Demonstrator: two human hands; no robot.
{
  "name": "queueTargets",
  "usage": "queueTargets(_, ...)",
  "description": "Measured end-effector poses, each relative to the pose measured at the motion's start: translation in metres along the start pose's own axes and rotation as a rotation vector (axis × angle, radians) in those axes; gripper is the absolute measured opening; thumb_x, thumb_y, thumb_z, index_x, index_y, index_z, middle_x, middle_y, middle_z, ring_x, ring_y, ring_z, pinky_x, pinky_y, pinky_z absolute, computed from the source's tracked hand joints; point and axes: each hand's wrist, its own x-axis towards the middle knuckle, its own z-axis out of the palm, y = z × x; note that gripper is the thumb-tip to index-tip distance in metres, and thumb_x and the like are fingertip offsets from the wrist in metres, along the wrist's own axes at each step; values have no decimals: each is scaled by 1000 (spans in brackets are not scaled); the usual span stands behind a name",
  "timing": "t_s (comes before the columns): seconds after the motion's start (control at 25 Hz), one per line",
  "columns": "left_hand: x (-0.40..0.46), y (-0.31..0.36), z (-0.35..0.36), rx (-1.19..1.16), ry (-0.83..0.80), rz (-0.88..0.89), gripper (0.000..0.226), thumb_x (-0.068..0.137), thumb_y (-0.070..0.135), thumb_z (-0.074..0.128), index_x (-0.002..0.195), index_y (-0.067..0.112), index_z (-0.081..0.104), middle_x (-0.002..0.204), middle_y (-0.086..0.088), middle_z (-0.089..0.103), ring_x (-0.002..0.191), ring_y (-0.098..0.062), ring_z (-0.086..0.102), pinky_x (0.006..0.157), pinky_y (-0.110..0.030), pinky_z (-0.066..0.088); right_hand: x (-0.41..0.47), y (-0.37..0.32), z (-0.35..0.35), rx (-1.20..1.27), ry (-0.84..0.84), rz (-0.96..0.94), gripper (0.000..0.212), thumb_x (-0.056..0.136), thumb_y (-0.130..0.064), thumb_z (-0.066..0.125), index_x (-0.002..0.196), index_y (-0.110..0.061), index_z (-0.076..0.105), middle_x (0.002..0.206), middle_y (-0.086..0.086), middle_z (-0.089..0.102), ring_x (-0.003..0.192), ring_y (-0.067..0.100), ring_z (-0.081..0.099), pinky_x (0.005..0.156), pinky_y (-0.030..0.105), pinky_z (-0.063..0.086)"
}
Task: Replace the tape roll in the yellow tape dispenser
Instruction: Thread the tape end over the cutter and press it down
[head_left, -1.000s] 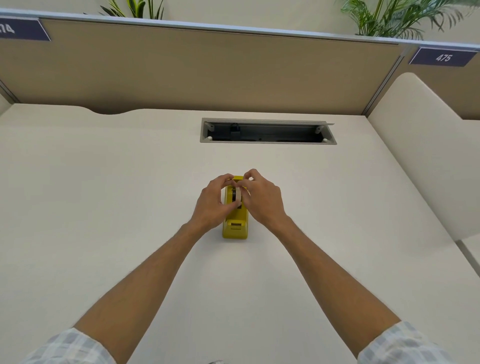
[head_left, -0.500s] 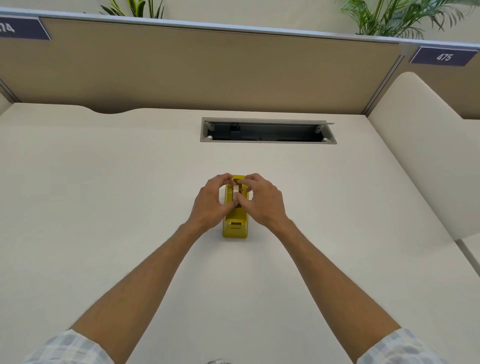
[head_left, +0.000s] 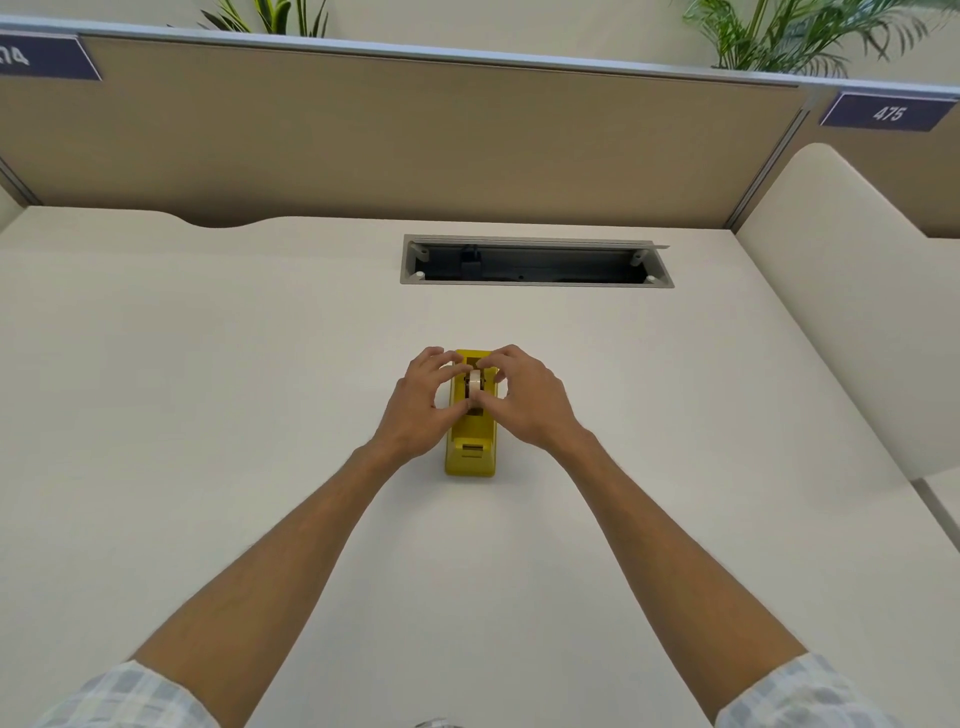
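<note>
The yellow tape dispenser (head_left: 470, 449) stands on the cream desk (head_left: 208, 415), its cutter end toward me. A white tape roll (head_left: 475, 383) sits on edge in the dispenser's slot. My left hand (head_left: 421, 402) grips the roll from the left with thumb and fingertips. My right hand (head_left: 524, 397) pinches it from the right. The fingers hide most of the roll and the slot's sides.
An open grey cable tray (head_left: 535, 260) is sunk into the desk beyond the dispenser. A tan partition (head_left: 415, 135) closes the back, and a cream side panel (head_left: 857, 312) rises at the right.
Both hands stay at the roll; the fingers have shifted slightly and the roll sits a little lower in the slot. The dispenser has not moved.
</note>
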Motion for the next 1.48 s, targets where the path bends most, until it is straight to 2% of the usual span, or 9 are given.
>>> queueTargets(0.12,-1,1,2,-14,16,5,45,85,28,70,127,18,59,141,1,51,141,-19,30,111,-51,33,1,2,1,-10,-39,1,38,90,-41,58,124,-23,62,130,-5,54,103,16,59,79,34,50)
queueTargets(0.36,-1,4,2,-47,-12,-25,56,85,24,68,136,24,47,148,0,41,143,-17,25,111,-49,34,0,6,2,18,-46,11,35,90,-37,61,122,-24,63,125,-7,56,102,14,59,80,34,50)
queueTargets(0.52,-1,4,2,-4,-35,-8,52,88,30,65,137,23,50,147,4,45,145,-15,22,112,-52,31,-2,5,2,41,-19,-8,31,89,-33,60,119,-25,65,118,-6,60,99,14,59,78,34,51)
queueTargets(0.92,-4,8,2,-27,13,-7,47,87,29,66,132,22,56,144,2,49,143,-14,27,111,-49,34,-3,3,1,57,56,6,22,93,-34,57,106,-24,71,106,-5,68,92,13,62,75,34,53)
queueTargets(1.16,2,8,3,-40,-37,-44,42,95,27,54,136,21,52,148,3,43,145,-13,20,109,-54,35,-5,0,0,51,71,20,23,88,-32,63,106,-20,71,103,-4,70,91,14,64,76,33,52)
queueTargets(1.24,0,8,4,-45,-18,-44,41,94,27,56,134,24,54,149,2,41,143,-18,26,109,-51,36,-6,-1,0,60,80,31,25,87,-33,64,109,-21,69,105,-4,71,93,13,64,77,31,51)
queueTargets(1.36,-3,8,4,-37,-1,-55,42,89,28,64,129,29,55,152,-1,36,138,-23,35,103,-36,34,-5,-1,0,40,45,31,30,86,-34,63,113,-22,67,110,-4,68,96,13,62,76,31,50)
queueTargets(1.48,-3,9,2,-49,-11,-57,45,84,25,68,127,27,55,152,-1,35,137,-21,35,105,-37,36,-5,-2,0,2,9,12,34,85,-34,63,116,-23,65,113,-4,64,97,16,61,75,32,51)
